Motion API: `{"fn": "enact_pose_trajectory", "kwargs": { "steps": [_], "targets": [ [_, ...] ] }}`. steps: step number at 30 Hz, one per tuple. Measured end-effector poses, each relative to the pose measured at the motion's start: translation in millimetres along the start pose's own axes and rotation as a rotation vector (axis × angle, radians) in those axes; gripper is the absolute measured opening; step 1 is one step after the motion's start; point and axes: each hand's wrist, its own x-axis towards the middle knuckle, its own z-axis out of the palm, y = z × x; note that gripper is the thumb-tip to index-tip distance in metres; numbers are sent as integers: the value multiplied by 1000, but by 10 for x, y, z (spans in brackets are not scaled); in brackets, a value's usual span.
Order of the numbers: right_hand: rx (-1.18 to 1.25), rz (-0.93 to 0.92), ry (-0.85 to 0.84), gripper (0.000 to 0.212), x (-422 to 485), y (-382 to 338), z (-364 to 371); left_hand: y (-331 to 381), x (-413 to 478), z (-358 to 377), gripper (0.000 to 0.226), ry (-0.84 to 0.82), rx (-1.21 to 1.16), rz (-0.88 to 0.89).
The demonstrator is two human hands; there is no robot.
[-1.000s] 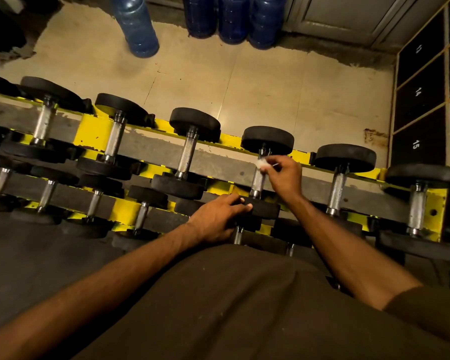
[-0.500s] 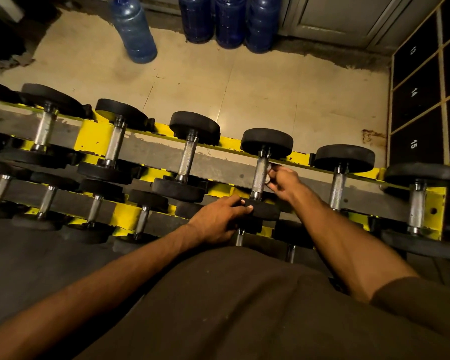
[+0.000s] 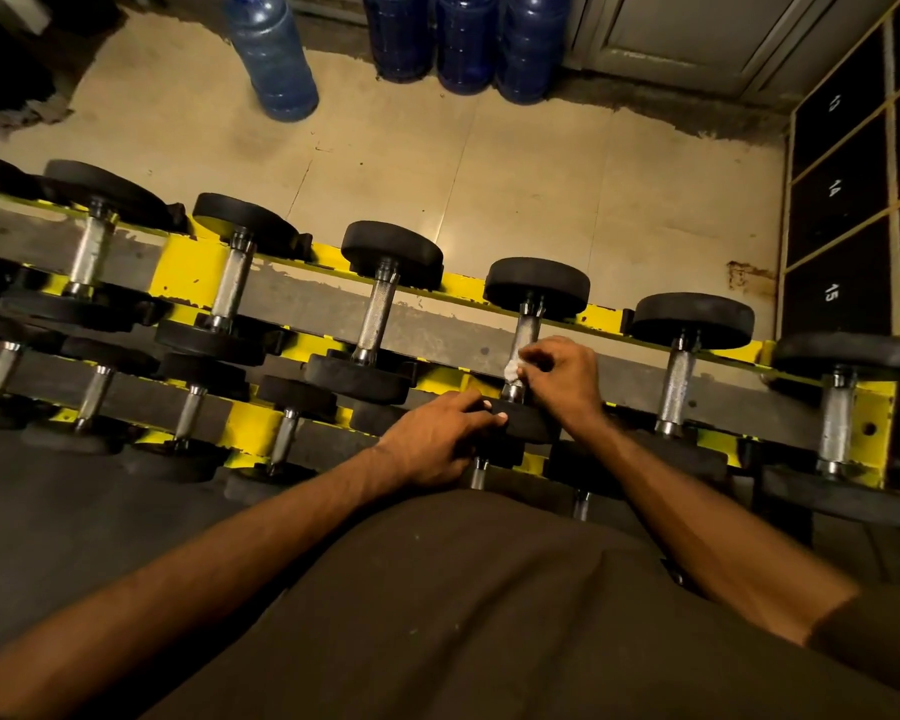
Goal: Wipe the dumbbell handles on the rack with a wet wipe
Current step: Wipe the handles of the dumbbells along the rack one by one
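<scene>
I stand over the rack, looking down at the upper row of dumbbells. My right hand pinches the wet wipe, a small white wad, against the lower part of one steel handle, just above the near weight head. My fingers curl around the wipe and partly around the bar. My left hand lies flat on that near head, fingers nearly straight, gripping nothing; I judge it is steadying the dumbbell so it does not roll while I rub.

As for progress, I am in the middle of one handle. The upper stretch of the bar, near the far head, shows bare metal with no wipe on it. I cannot tell by sight which other handles are clean: none shows wetness or streaks in this dim light. To my right on the top row, two more handles wait. To my left there are several, and the lower row holds smaller ones. So at best a good share of the rack is left, the lower row likely included.
</scene>
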Motion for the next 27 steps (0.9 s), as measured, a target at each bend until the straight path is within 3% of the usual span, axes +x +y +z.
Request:
{"fn": "enact_pose_trajectory", "kwargs": {
  "steps": [4,6,9,12,15,18,23,25,27],
  "targets": [
    [-293,-236,36,18,253,-168,-96,29,-4,38,68,-5,-10,5],
    [-621,-307,0,17,340,-297,-98,28,-18,52,70,-16,1,4],
    [-989,-299,-247,21,366,-544,7,29,-42,70,72,-25,15,7],
    [-1074,-233,-467,26,414,-735,117,6,-78,77,75,-13,21,22],
    [-1014,-262,-633,21,380,-789,173,-25,-111,82,76,-7,18,20],
    [-880,-318,-626,13,254,-650,96,-5,-122,99,77,-7,11,21],
    [-431,-303,-225,20,256,-286,-101,-18,-127,103,79,-10,16,-27],
    [-285,-196,-81,21,131,-194,-69,-9,-127,109,77,-5,7,-36],
    [-140,-50,-42,18,-34,-113,-15,-1,-133,117,74,-3,7,-46]
  ]
}}
